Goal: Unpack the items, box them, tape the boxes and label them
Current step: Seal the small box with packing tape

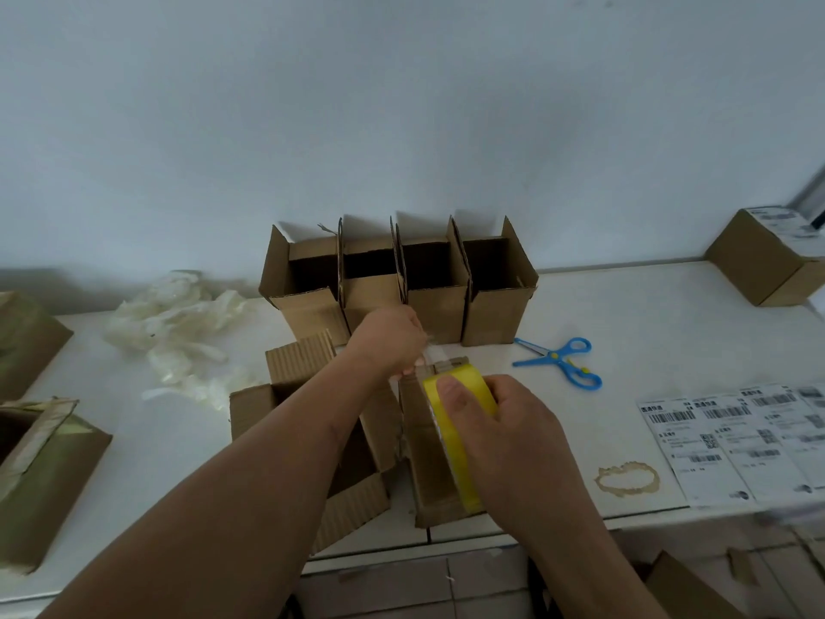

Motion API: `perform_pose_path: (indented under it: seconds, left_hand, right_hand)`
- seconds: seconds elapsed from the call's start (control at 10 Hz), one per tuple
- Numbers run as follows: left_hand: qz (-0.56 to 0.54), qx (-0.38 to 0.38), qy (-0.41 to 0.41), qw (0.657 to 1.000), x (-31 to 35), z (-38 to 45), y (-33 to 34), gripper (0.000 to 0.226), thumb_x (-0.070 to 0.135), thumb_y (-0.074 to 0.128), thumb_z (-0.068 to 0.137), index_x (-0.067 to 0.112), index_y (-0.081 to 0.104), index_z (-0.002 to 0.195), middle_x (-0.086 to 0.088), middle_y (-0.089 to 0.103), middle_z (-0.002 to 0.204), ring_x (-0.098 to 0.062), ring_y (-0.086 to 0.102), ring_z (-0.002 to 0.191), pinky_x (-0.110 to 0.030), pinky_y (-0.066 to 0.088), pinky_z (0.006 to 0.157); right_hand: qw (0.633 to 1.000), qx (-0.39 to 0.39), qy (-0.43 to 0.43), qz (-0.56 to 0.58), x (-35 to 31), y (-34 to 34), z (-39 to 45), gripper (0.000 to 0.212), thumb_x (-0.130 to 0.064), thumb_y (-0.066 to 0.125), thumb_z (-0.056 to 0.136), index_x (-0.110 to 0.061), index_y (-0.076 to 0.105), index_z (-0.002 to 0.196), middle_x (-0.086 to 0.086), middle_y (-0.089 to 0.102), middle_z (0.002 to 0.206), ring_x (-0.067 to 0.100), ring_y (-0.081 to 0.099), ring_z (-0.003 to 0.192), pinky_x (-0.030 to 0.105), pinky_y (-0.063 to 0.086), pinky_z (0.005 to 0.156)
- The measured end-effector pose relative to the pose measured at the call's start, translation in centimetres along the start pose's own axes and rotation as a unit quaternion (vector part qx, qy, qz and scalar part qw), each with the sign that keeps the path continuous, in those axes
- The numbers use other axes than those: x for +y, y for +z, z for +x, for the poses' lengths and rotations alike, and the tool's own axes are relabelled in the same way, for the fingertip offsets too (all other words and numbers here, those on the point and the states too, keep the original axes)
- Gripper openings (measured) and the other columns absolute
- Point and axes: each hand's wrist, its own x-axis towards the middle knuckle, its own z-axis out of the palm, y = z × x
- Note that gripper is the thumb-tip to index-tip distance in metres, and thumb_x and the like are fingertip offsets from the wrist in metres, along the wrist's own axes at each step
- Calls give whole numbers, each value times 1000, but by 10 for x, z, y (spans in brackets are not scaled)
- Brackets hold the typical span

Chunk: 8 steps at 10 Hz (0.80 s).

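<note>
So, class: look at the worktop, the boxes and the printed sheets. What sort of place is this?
Probably a small parcel-packing station, perhaps home-run. A row of open cardboard boxes stands against the wall, barcoded shipping labels lie on the white table, and the right hand holds a yellow tape roll.

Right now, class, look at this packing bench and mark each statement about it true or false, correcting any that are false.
1. The right hand grips a yellow tape roll. True.
2. The blue scissors are in the left hand. False: they lie on the table, right of the hands; the left hand pinches the tape's free end.
3. Four open boxes stand in a row against the wall. True.
4. The shipping labels are stuck on those four boxes. False: the sheets lie flat on the table at the right.
5. A pile of clear plastic wrapping lies left of the row. True.
</note>
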Motion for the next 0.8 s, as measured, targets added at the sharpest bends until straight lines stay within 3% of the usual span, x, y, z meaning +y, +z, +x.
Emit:
perform_pose_path:
  seconds: [0.1, 0.2, 0.3, 0.5, 0.6, 0.7, 0.8]
  left_hand:
    - [-9, -9, -4, 1000, 1, 5, -2, 19, 10, 49, 98, 7, 64, 109, -2, 63, 83, -12, 57, 63, -22, 48, 52]
    - [-2, -18, 9, 1000, 1, 10, 2, 13, 10, 57, 96, 12, 64, 106, -5, 68, 99, -12, 62, 79, -24, 50, 59]
    - [4, -19, -5, 1000, -1, 15, 6, 15, 9, 64, 91, 14, 65, 105, -6, 69, 102, -19, 64, 99, -35, 55, 85]
    - [-77, -9, -80, 994, 1, 23, 9, 28, 6, 49, 96, 2, 67, 117, -13, 69, 115, -28, 66, 107, -36, 55, 90]
    - [67, -57, -39, 995, 0, 21, 12, 33, 13, 45, 100, 10, 62, 128, -4, 62, 129, -22, 58, 117, -32, 50, 95]
    - [68, -78, -82, 991, -2, 28, 13, 33, 19, 55, 95, 9, 63, 126, -5, 64, 122, -20, 59, 99, -35, 52, 94]
    - [111, -131, -89, 981, 0, 30, 13, 29, 22, 62, 91, 6, 66, 115, -11, 66, 117, -22, 63, 98, -36, 54, 89]
  right_hand:
    - [1000, -9, 5, 5, 0, 5, 2, 44, -70, 38, 79, -31, 51, 93, -4, 65, 88, 10, 62, 81, 30, 54, 72]
    - [1000, -7, 8, 24, 0, 6, 4, 48, -73, 37, 73, -32, 50, 91, -4, 66, 88, 13, 65, 83, 40, 57, 80]
    - [1000, -4, 11, 25, 1, 5, 5, 51, -75, 37, 72, -32, 51, 94, -6, 65, 90, 14, 65, 86, 41, 56, 82]
    - [1000, -10, 6, 15, 3, 4, 10, 40, -68, 43, 85, -34, 47, 105, -12, 57, 94, 10, 60, 88, 35, 55, 82]
    - [1000, -16, 8, 16, 4, 4, 11, 38, -68, 41, 85, -35, 43, 104, -12, 57, 93, 11, 61, 89, 35, 56, 82]
    - [1000, -21, 10, 11, 3, 4, 11, 49, -73, 36, 78, -34, 44, 106, -9, 58, 95, 13, 61, 90, 39, 55, 86]
    - [1000, -21, 10, 18, 3, 5, 11, 50, -72, 37, 77, -32, 45, 106, -7, 59, 94, 13, 62, 89, 38, 56, 83]
